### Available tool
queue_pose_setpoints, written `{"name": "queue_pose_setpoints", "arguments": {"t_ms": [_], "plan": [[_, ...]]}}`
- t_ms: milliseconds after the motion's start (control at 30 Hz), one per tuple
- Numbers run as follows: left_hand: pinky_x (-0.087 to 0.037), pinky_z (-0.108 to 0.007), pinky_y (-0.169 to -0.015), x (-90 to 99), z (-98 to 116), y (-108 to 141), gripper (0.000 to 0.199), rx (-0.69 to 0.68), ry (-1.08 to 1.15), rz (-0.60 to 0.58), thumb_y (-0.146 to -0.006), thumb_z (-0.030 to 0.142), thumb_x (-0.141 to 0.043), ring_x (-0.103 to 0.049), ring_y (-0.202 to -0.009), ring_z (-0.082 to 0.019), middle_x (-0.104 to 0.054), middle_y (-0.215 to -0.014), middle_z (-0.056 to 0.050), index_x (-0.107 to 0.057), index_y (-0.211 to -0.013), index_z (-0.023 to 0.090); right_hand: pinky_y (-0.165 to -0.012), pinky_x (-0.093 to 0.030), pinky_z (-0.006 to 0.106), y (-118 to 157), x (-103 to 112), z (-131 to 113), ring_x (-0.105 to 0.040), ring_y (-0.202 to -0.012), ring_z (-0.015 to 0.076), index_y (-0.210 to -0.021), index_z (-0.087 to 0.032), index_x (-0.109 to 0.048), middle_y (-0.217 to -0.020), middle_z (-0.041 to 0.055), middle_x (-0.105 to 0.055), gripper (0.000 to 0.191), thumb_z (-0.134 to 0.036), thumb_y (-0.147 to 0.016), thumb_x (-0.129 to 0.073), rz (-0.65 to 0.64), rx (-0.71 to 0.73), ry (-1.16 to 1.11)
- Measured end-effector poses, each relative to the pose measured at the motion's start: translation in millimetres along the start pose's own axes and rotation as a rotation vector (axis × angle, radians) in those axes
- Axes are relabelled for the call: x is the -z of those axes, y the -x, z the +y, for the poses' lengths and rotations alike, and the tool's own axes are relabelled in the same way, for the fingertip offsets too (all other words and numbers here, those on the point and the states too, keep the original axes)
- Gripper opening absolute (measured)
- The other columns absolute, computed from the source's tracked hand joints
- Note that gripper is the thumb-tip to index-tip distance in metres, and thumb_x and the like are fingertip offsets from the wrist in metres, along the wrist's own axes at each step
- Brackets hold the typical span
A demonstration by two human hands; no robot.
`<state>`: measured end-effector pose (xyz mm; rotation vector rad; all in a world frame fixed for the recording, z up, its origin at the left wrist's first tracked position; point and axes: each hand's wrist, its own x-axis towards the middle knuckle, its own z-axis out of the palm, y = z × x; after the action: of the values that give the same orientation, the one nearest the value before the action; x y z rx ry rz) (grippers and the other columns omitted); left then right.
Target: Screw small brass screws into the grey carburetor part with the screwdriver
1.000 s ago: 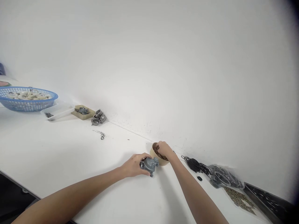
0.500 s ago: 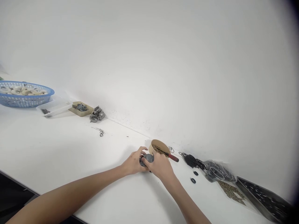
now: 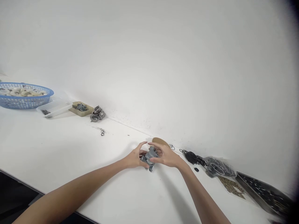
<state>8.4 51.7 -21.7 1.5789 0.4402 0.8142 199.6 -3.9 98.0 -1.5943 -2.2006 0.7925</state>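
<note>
A grey cast-metal carburetor (image 3: 151, 156) is between my two hands, just above the white table. My left hand (image 3: 135, 159) grips its left side, thumb low and fingers curled behind. From the right, my right hand (image 3: 167, 154) holds the upper part, with the thumb across its front and the fingers arched over and behind it. Right behind the right hand stands a tan bowl (image 3: 160, 141), of which only the back rim shows; its contents are hidden.
Black rings (image 3: 191, 156), a clear plastic bag (image 3: 219, 167), small brass parts (image 3: 231, 186) and a dark tray (image 3: 263, 193) lie to the right. Far left are a blue basket (image 3: 25, 102), a clear tray (image 3: 58, 108), a yellowish tray (image 3: 85, 112) and grey castings (image 3: 97, 114).
The carburetor has been turned and tilted between my hands. My right hand has shifted right and opened its grip wider; it now covers the bowl's front and the red-handled tool.
</note>
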Motion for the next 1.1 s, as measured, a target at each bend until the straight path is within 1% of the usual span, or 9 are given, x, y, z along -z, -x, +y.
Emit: {"name": "queue_pose_setpoints", "arguments": {"t_ms": [67,233,433,567,733,800,933,1000,1100], "plan": [[-0.043,-0.045,-0.095,0.4,-0.5,-0.4,0.119,0.015,0.017,0.001,-0.057,0.022,-0.09,-0.063,-0.101,-0.023,-0.065,-0.119,-0.012,-0.017,-0.151,0.032,-0.096,-0.047,0.036,-1.7,3.5,1.7,-0.06,-0.11,0.0241,-0.144,-0.024,-0.046,-0.126,0.0098,-0.059,0.078,-0.046,-0.075,-0.074,-0.032,0.027,-0.01],[-0.045,-0.044,-0.091,-0.7,-2.2,-2.1,0.119,0.012,0.078,-0.041,-0.059,0.021,-0.089,-0.063,-0.103,-0.025,-0.064,-0.124,-0.014,-0.016,-0.151,0.033,-0.079,-0.052,0.034,-1.8,4.8,4.5,-0.064,-0.088,0.0217,-0.147,-0.025,-0.042,-0.105,0.0062,-0.066,0.08,-0.04,-0.076,-0.074,-0.044,0.023,0.048],[-0.043,-0.046,-0.098,-1.1,-1.8,-0.5,0.117,-0.005,0.07,-0.059,-0.06,0.024,-0.09,-0.062,-0.11,-0.028,-0.066,-0.123,-0.013,-0.018,-0.151,0.032,-0.093,-0.051,0.037,0.5,-1.1,7.4,-0.064,-0.105,0.0251,-0.146,-0.025,-0.044,-0.121,0.0088,-0.064,0.078,-0.034,-0.075,-0.075,-0.099,0.065,-0.076],[-0.043,-0.046,-0.099,-1.4,-3.7,-1.1,0.109,-0.018,0.039,-0.038,-0.058,0.025,-0.091,-0.061,-0.112,-0.028,-0.066,-0.121,-0.012,-0.03,-0.148,0.031,-0.104,-0.046,0.041,1.5,-5.0,7.6,-0.059,-0.117,0.0265,-0.145,-0.024,-0.044,-0.133,0.0106,-0.057,0.08,-0.036,-0.073,-0.076,-0.104,0.096,-0.103],[-0.044,-0.046,-0.098,-2.3,-4.1,-3.0,0.107,-0.036,0.029,-0.013,-0.054,0.025,-0.092,-0.059,-0.115,-0.029,-0.064,-0.121,-0.012,-0.036,-0.145,0.029,-0.104,-0.046,0.04,-1.4,3.4,11.0,-0.056,-0.123,0.0275,-0.145,-0.025,-0.044,-0.138,0.0111,-0.054,0.081,-0.044,-0.074,-0.076,-0.148,0.109,-0.146],[-0.044,-0.046,-0.098,-2.3,-3.1,-2.6,0.102,-0.053,0.034,-0.033,-0.055,0.023,-0.091,-0.059,-0.114,-0.028,-0.065,-0.118,-0.011,-0.039,-0.142,0.029,-0.101,-0.048,0.037,-8.7,12.1,19.0,-0.056,-0.124,0.0264,-0.143,-0.024,-0.046,-0.137,0.0116,-0.055,0.069,-0.047,-0.081,-0.068,-0.083,0.096,-0.163],[-0.042,-0.045,-0.099,-2.1,1.0,-0.1,0.094,-0.05,-0.009,-0.032,-0.056,0.021,-0.09,-0.057,-0.117,-0.028,-0.064,-0.117,-0.011,-0.045,-0.138,0.028,-0.087,-0.049,0.027,-35.8,27.4,46.8,-0.063,-0.109,0.0217,-0.123,-0.021,-0.064,-0.122,0.0105,-0.066,0.036,-0.035,-0.095,-0.046,0.25,-0.108,0.098],[-0.042,-0.045,-0.096,-2.0,4.3,1.6,0.099,-0.043,-0.066,-0.029,-0.058,0.021,-0.089,-0.056,-0.117,-0.028,-0.062,-0.121,-0.011,-0.04,-0.143,0.032,-0.079,-0.047,0.024,-50.6,28.3,60.4,-0.065,-0.103,0.0208,-0.113,-0.02,-0.069,-0.117,0.0097,-0.069,0.03,-0.022,-0.092,-0.048,0.242,-0.202,0.337],[-0.045,-0.041,-0.089,-2.4,9.8,3.7,0.097,-0.052,-0.165,-0.049,-0.063,0.027,-0.086,-0.055,-0.116,-0.029,-0.055,-0.131,-0.011,-0.036,-0.147,0.036,-0.069,-0.044,0.022,-67.1,21.1,72.8,-0.067,-0.092,0.0197,-0.1,-0.019,-0.074,-0.104,0.0092,-0.072,0.027,-0.011,-0.082,-0.056,0.102,-0.301,0.554]]}}
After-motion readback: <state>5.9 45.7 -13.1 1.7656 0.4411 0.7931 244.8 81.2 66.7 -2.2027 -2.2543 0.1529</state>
